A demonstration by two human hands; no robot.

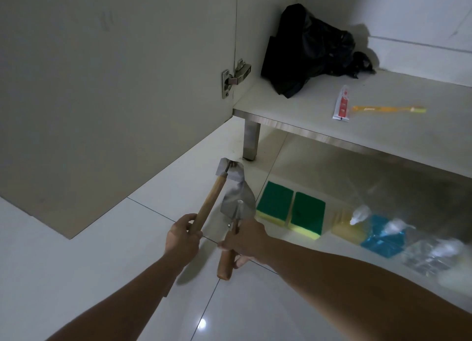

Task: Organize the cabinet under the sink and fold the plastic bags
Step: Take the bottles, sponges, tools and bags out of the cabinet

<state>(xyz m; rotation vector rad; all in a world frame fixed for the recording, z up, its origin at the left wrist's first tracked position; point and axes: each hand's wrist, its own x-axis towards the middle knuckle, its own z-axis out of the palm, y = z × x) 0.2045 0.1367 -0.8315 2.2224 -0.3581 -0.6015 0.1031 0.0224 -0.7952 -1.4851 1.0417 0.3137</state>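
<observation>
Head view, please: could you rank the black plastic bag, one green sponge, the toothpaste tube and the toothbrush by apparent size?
1. black plastic bag
2. green sponge, though it lies nearer the camera
3. toothbrush and toothpaste tube: too similar to rank

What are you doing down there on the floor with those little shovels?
A person is sorting out an open cabinet. The left hand grips the wooden handle of a small garden hoe, and the right hand grips a small metal trowel, both held above the tiled floor. Two green-and-yellow sponges and some clear plastic bags lie on the floor. On the cabinet shelf sit a crumpled black plastic bag, a small tube and an orange toothbrush.
</observation>
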